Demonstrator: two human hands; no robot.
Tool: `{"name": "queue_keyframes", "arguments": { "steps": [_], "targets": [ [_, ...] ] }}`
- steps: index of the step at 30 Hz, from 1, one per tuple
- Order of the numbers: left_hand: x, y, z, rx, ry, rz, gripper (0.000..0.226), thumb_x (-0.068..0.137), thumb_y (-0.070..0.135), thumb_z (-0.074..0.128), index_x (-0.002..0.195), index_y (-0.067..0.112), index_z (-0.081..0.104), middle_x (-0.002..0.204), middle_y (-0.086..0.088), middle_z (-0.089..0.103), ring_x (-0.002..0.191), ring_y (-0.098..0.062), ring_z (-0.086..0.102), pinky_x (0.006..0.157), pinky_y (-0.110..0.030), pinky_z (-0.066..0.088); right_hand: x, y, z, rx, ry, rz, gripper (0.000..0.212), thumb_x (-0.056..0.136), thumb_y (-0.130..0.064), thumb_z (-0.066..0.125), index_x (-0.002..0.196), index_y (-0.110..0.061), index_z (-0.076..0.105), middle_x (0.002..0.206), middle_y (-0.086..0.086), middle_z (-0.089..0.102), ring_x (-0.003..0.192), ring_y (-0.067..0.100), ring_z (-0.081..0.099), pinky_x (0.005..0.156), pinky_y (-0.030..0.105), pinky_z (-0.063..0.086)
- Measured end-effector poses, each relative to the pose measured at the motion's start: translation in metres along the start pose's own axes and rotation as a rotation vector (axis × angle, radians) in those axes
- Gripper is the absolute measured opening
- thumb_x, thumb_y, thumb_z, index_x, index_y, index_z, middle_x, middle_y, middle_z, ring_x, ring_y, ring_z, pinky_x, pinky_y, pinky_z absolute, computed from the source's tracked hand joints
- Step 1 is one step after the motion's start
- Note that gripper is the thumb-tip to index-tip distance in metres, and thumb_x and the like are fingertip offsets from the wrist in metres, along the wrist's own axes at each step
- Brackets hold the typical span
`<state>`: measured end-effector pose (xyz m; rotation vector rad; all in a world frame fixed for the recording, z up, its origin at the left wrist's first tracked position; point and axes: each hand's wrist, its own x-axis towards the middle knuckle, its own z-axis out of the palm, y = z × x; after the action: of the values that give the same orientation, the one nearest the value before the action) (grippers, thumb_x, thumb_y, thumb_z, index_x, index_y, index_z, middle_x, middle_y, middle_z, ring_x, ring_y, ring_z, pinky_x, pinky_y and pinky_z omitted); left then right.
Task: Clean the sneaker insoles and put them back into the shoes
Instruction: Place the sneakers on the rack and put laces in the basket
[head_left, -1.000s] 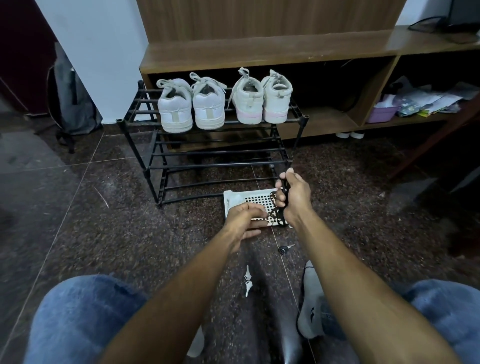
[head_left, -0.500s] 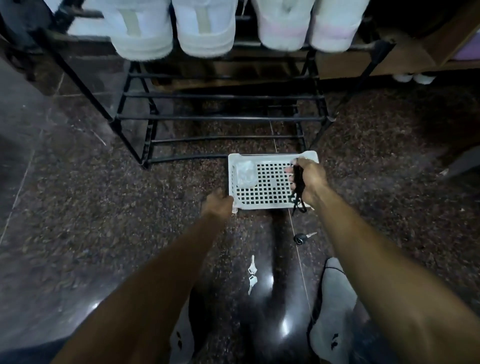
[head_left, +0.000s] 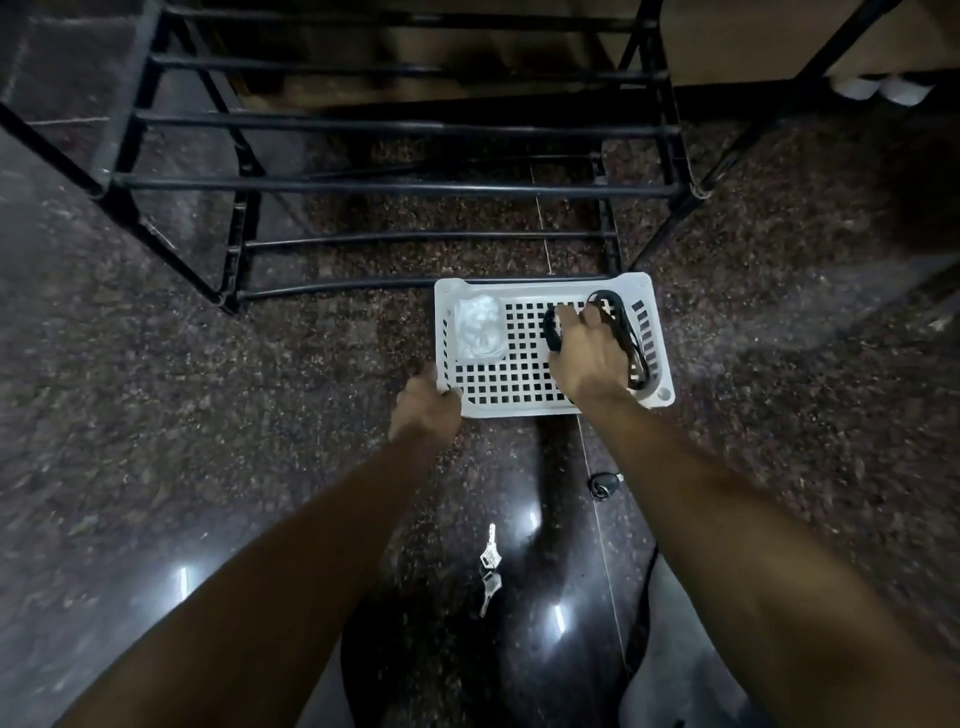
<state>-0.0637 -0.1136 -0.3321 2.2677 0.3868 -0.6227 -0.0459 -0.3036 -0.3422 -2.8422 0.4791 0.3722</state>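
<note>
Hands: left grips basket; right seemingly holds cord.

A white perforated plastic basket sits on glossy speckled stone floor before a black metal rack.

One white basket, one black cord, one clear packet, one black rack, two silver keys, one black-headed key, two hands.
</note>
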Motion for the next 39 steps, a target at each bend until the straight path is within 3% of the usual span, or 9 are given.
{"name": "queue_keyframes", "arguments": {
  "steps": [6, 11, 14, 17, 20, 22, 26, 34, 39],
  "targets": [
    [-0.002, -0.004, -0.002, -0.028, -0.023, 0.019, 0.035, 0.094, 0.020, 0.057, 0.129, 0.016, 0.060, 0.125, -0.010, 0.065, 0.114, -0.031, 0.060, 0.094, -0.035, 0.047, 0.002, 0.006, -0.001, 0.120, 0.032, 0.114, 0.042, 0.089, -0.010, 0.062, 0.128, -0.008, 0.045, 0.119, 0.018, 0.060, 0.104, 0.042, 0.061, 0.080, 0.044, 0.051],
    [-0.012, -0.014, -0.002, -0.149, 0.034, 0.038, 0.036, 0.097, 0.028, 0.054, 0.131, 0.018, 0.057, 0.117, -0.004, 0.068, 0.102, -0.023, 0.063, 0.090, -0.035, 0.050, -0.026, 0.011, -0.014, 0.171, 0.183, 0.093, 0.026, 0.092, -0.028, 0.056, 0.116, -0.018, 0.055, 0.115, 0.009, 0.061, 0.097, 0.035, 0.063, 0.086, 0.042, 0.046],
    [-0.036, -0.026, -0.002, -0.126, 0.196, 0.011, 0.026, 0.097, 0.030, 0.053, 0.116, 0.017, 0.064, 0.102, -0.001, 0.068, 0.091, -0.020, 0.062, 0.083, -0.032, 0.048, -0.064, 0.021, -0.016, 0.293, 0.256, 0.039, 0.011, 0.090, -0.019, 0.054, 0.099, -0.016, 0.060, 0.089, 0.010, 0.068, 0.076, 0.029, 0.060, 0.072, 0.034, 0.041],
    [-0.061, -0.046, 0.010, -0.005, 0.147, -0.090, 0.023, 0.095, 0.033, 0.055, 0.101, 0.018, 0.071, 0.098, -0.008, 0.072, 0.085, -0.027, 0.066, 0.080, -0.038, 0.055, -0.103, 0.041, -0.006, 0.294, 0.194, 0.075, 0.009, 0.087, -0.021, 0.057, 0.094, -0.015, 0.059, 0.077, 0.015, 0.065, 0.077, 0.035, 0.062, 0.072, 0.036, 0.043],
    [-0.085, -0.067, 0.027, 0.295, -0.056, -0.056, 0.035, 0.093, 0.042, 0.051, 0.106, 0.016, 0.069, 0.105, -0.013, 0.070, 0.097, -0.034, 0.067, 0.084, -0.039, 0.055, -0.130, 0.062, 0.009, 0.125, -0.055, 0.090, 0.016, 0.090, -0.028, 0.055, 0.103, -0.019, 0.055, 0.086, 0.009, 0.061, 0.088, 0.032, 0.064, 0.074, 0.034, 0.041],
    [-0.100, -0.077, 0.037, 0.455, -0.190, 0.064, 0.039, 0.090, 0.049, 0.051, 0.111, 0.018, 0.062, 0.110, -0.011, 0.067, 0.101, -0.034, 0.065, 0.084, -0.039, 0.053, -0.140, 0.074, 0.020, 0.004, -0.221, 0.045, 0.033, 0.089, -0.031, 0.058, 0.120, -0.023, 0.049, 0.113, 0.005, 0.052, 0.106, 0.029, 0.058, 0.086, 0.038, 0.046],
    [-0.121, -0.090, 0.055, 0.689, -0.341, 0.256, 0.052, 0.088, 0.046, 0.056, 0.131, 0.023, 0.039, 0.135, -0.004, 0.047, 0.118, -0.032, 0.055, 0.089, -0.042, 0.046, -0.145, 0.079, 0.035, -0.130, -0.324, -0.004, 0.058, 0.085, -0.026, 0.064, 0.137, -0.027, 0.037, 0.138, 0.004, 0.034, 0.125, 0.029, 0.042, 0.100, 0.048, 0.044],
    [-0.118, -0.099, 0.070, 0.755, -0.271, 0.298, 0.030, 0.097, 0.021, 0.044, 0.127, 0.022, 0.048, 0.125, -0.007, 0.059, 0.107, -0.033, 0.064, 0.085, -0.043, 0.051, -0.145, 0.057, 0.046, -0.037, -0.286, 0.031, 0.039, 0.088, -0.028, 0.058, 0.123, -0.015, 0.049, 0.122, 0.009, 0.057, 0.112, 0.030, 0.056, 0.088, 0.039, 0.048],
    [-0.103, -0.110, 0.065, 0.564, -0.315, 0.217, 0.018, 0.090, 0.031, 0.058, 0.103, 0.023, 0.067, 0.105, -0.006, 0.071, 0.098, -0.027, 0.067, 0.083, -0.035, 0.052, -0.145, 0.044, 0.047, 0.013, -0.336, 0.074, 0.032, 0.084, -0.025, 0.062, 0.114, -0.016, 0.058, 0.121, 0.009, 0.057, 0.116, 0.030, 0.053, 0.093, 0.042, 0.049]
  ]
}}
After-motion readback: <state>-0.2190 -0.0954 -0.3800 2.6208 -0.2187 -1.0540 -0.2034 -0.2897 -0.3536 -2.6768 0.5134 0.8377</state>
